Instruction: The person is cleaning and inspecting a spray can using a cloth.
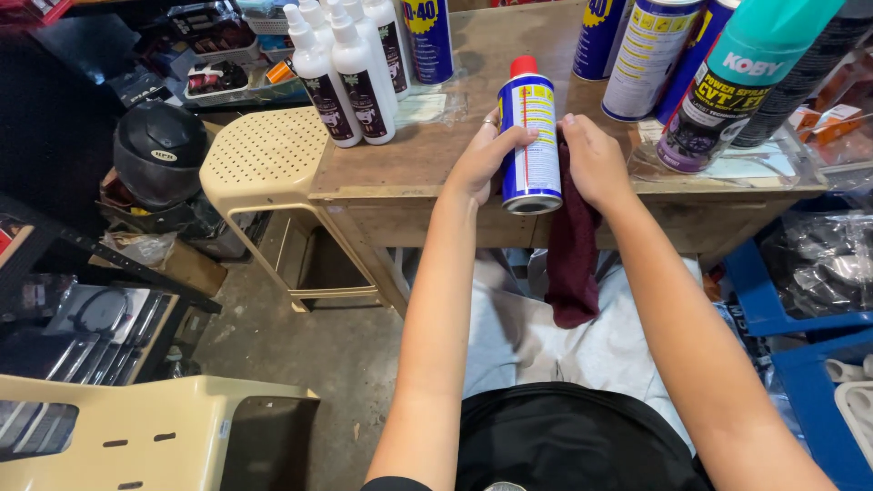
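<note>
Dark red cloth [573, 264] hangs, seemingly pinched under right hand [593, 159]; left hand [486, 156] grips blue spray can [529, 136].

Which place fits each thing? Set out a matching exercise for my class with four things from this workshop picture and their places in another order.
Things:
1. spray can
2. dark red cloth
3. black helmet
4. white spray bottles

Places:
A. on the wooden table, standing in a group
B. in the left hand
C. under the right hand, hanging down
D. beside the beige stool, lower left

Pairs: 1-B, 2-C, 3-D, 4-A
</note>
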